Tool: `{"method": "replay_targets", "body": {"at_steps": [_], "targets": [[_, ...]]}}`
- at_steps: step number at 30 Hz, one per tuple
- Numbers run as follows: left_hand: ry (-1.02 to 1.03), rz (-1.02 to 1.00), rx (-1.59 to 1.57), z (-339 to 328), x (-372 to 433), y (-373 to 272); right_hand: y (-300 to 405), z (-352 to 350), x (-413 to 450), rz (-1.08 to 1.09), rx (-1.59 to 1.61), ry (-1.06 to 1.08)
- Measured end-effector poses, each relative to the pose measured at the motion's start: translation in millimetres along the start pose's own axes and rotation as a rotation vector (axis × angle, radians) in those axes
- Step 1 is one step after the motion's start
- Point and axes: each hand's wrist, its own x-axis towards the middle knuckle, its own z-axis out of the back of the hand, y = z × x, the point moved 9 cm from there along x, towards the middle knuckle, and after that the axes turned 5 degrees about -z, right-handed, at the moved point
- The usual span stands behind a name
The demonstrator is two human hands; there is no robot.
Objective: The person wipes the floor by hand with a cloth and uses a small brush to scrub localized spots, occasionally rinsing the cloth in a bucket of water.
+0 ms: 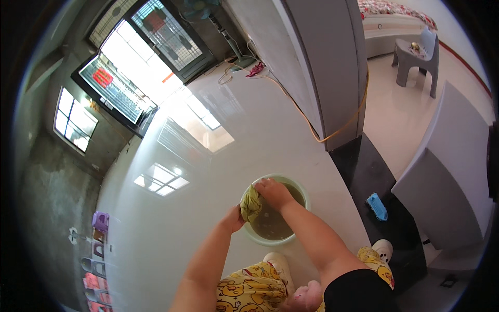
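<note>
A twisted green cloth (250, 204) is stretched between my two hands over the left part of a pale green basin (307, 202). My left hand (234, 219) grips its lower end beside the basin's left rim. At the upper end, my right hand (274, 192) has its fingers closed on the cloth, above the water. Murky brownish water (273, 226) with some bubbles fills much of the basin, which stands on the glossy tiled floor.
A blue scrubbing brush (377, 206) lies on the black threshold strip (362, 167) at the right, near a grey door (440, 195). An orange cable (308, 121) runs around the wall's end. Farther off stand a fan (234, 46) and a grey plastic chair (415, 56).
</note>
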Motion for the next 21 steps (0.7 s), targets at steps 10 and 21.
{"method": "replay_targets", "body": {"at_steps": [10, 21], "targets": [[0.427, 0.303, -0.143, -81, -38, 1, -6, 20, 0, 0.211, 0.116, -0.324], [0.902, 0.365, -0.446, -102, -53, 3, -3, 9, -2, 0.219, -0.034, -0.200]]}}
